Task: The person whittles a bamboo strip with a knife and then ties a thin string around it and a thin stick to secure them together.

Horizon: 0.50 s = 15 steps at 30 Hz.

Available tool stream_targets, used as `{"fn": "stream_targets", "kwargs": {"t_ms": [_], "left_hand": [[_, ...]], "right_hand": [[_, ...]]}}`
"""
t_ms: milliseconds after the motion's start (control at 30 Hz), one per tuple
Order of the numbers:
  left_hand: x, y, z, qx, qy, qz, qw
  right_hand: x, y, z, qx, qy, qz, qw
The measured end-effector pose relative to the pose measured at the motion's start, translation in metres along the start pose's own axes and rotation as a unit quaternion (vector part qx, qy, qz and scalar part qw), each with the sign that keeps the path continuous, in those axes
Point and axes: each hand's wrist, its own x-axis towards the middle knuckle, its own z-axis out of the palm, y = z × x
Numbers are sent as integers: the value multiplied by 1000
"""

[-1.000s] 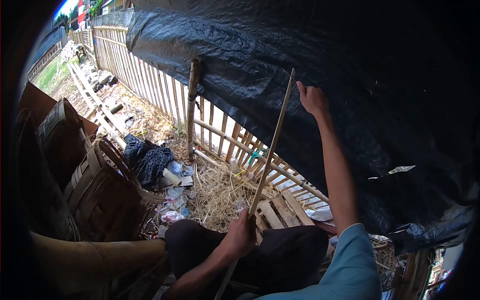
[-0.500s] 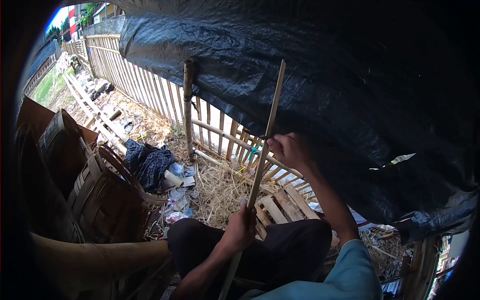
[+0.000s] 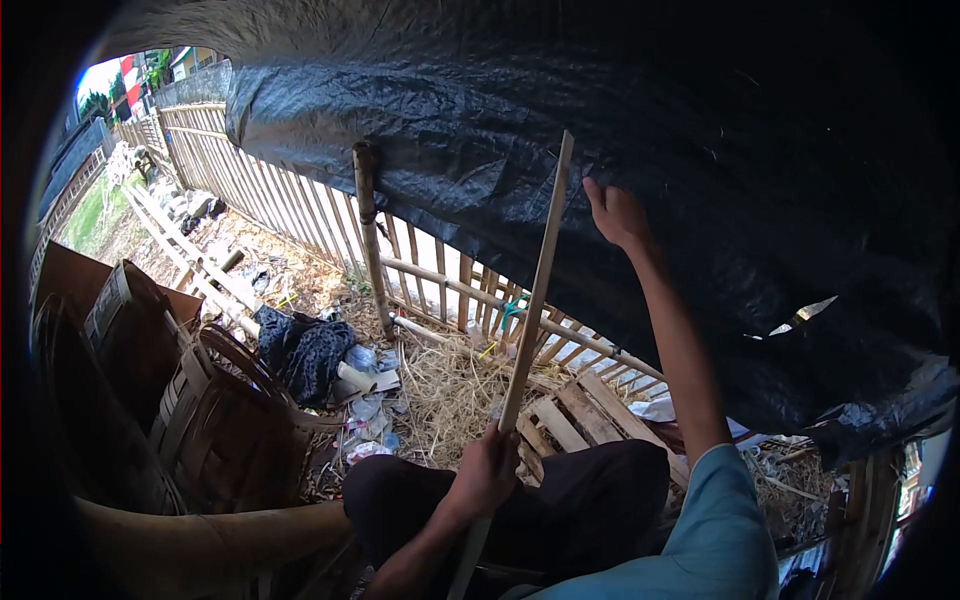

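Observation:
A long, thin bamboo strip point(image 3: 541, 275) stands nearly upright in front of me, leaning slightly to the right at its top. My left hand point(image 3: 483, 475) is wrapped round its lower part, above my knees. The strip's lower end runs down past my left hand between my legs. Raised to the right of the strip's upper part, my right hand point(image 3: 620, 217) is closed and apart from it. Whatever may be inside that fist is hidden from view against the dark tarp.
A black plastic tarp point(image 3: 430, 110) hangs ahead and to the right. Beyond stands a bamboo fence point(image 3: 290, 160) with a post point(image 3: 368, 230). Woven baskets point(image 3: 215, 430) and a thick bamboo pole point(image 3: 220, 535) lie left. Dry straw point(image 3: 445, 390) and a wooden pallet point(image 3: 580, 415) are below.
My right hand has left the strip, moving up and to the right. My left hand keeps its hold on the strip. The view has shifted slightly.

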Motion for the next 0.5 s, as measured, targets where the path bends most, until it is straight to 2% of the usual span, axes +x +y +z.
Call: {"fn": "stream_targets", "kwargs": {"t_ms": [33, 133, 200, 267, 300, 367, 433, 500], "left_hand": [[0, 0, 0, -13, -7, -4, 1000], [-2, 5, 0, -111, -22, -48, 992], [-4, 7, -3, -162, -33, -74, 984], [-3, 6, -3, -197, -27, -98, 975], [-3, 10, -4, -202, -31, -98, 974], [-2, 5, -3, -171, -21, -73, 982], [-3, 3, -4, -117, -2, -39, 992], [-4, 1, -4, -7, 32, -22, 999]], "right_hand": [[-17, -6, -2, 61, 18, 10, 998], [-61, -4, 14, 200, -81, 52, 975], [-99, -12, 26, 273, -110, 38, 955], [-133, -24, 28, 296, -104, -26, 949], [-148, -36, 14, 301, -141, -18, 943], [-166, -44, 1, 333, -187, -30, 924], [-173, -58, -12, 362, -160, -56, 917], [-175, -64, -19, 363, -132, -69, 920]]}}
